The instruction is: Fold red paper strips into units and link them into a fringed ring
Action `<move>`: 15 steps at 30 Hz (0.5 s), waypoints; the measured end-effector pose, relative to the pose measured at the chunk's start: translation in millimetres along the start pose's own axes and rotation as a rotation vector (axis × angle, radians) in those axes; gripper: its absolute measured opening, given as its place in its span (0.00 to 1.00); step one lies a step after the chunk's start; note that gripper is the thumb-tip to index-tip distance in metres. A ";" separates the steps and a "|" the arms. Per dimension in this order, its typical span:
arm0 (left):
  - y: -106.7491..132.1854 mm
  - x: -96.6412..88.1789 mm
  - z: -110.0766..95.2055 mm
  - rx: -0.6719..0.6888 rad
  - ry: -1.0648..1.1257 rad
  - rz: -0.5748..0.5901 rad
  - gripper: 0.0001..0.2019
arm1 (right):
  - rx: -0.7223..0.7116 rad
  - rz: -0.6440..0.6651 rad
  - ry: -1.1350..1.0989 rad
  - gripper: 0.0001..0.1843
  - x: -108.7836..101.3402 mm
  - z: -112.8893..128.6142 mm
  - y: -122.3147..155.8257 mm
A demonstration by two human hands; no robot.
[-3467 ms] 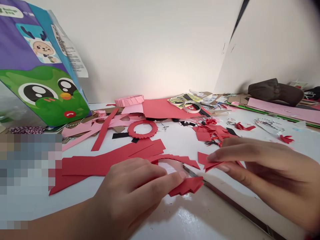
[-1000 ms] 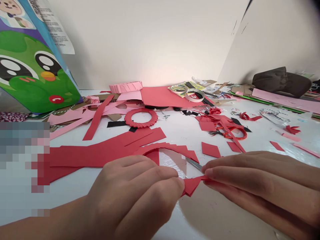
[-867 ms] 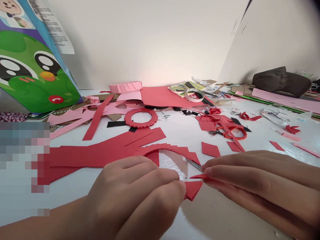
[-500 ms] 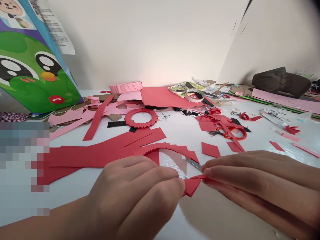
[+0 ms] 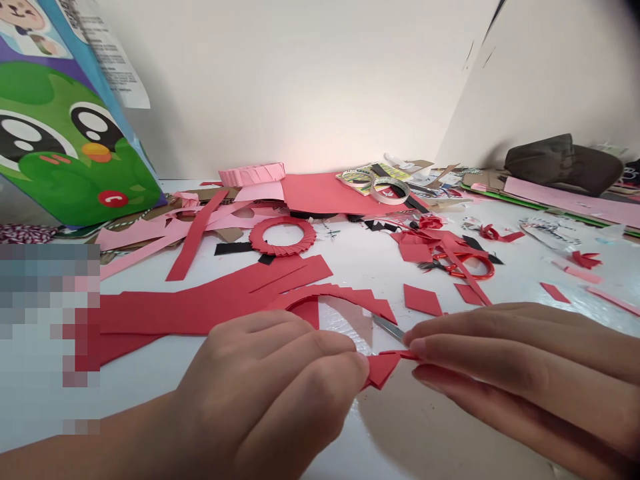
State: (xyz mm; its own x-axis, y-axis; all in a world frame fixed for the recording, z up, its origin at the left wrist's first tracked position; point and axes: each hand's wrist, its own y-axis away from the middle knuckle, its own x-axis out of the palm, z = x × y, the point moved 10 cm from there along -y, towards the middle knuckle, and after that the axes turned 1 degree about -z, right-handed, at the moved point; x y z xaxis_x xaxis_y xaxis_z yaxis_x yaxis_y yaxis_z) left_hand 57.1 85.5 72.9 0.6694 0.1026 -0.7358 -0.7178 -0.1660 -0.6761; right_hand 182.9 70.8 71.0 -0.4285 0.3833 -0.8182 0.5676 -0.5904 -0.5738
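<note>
Folded red paper [image 5: 384,370] lies low in the middle of the view, its pleated end between my two hands. My left hand [image 5: 280,393] is closed, thumb and fingers pinching this paper from the left. At the other end, my right hand [image 5: 525,373] has its fingertips on a thin red tip, with the thumb a little lower. A pleated red paper arc [image 5: 345,292] curves behind my left hand; whether it joins the held piece is hidden. A narrow metal blade [image 5: 387,327] sticks out from beside my right fingertips; its other end is hidden.
Red paper sheets [image 5: 200,300] lie left, with a pleated red ring [image 5: 283,237] behind them. Red-handled scissors [image 5: 465,265] sit among scraps on the right. Tape rolls [image 5: 390,191], a pink pleated ring [image 5: 253,175] and a green cartoon box [image 5: 75,133] stand farther back.
My right thumb has dropped slightly away from the fingers, and the gap below the red tip is wider. My left hand and the paper have barely shifted.
</note>
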 end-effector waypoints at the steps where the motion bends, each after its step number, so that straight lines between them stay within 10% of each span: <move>1: 0.6 0.1 0.4 -0.005 0.001 -0.001 0.06 | 0.004 0.000 -0.005 0.13 0.1 -0.4 0.4; 15: 0.5 3.7 0.5 -0.002 0.040 0.032 0.04 | 0.060 0.012 -0.106 0.17 -1.9 -5.1 2.0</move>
State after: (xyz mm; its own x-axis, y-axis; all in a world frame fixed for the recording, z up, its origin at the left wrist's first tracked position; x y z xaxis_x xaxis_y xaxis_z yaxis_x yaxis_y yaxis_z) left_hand 59.2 86.2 69.8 0.6533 0.0579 -0.7549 -0.7385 -0.1706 -0.6523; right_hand 188.4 72.5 71.3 -0.4957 0.3007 -0.8148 0.5311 -0.6373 -0.5583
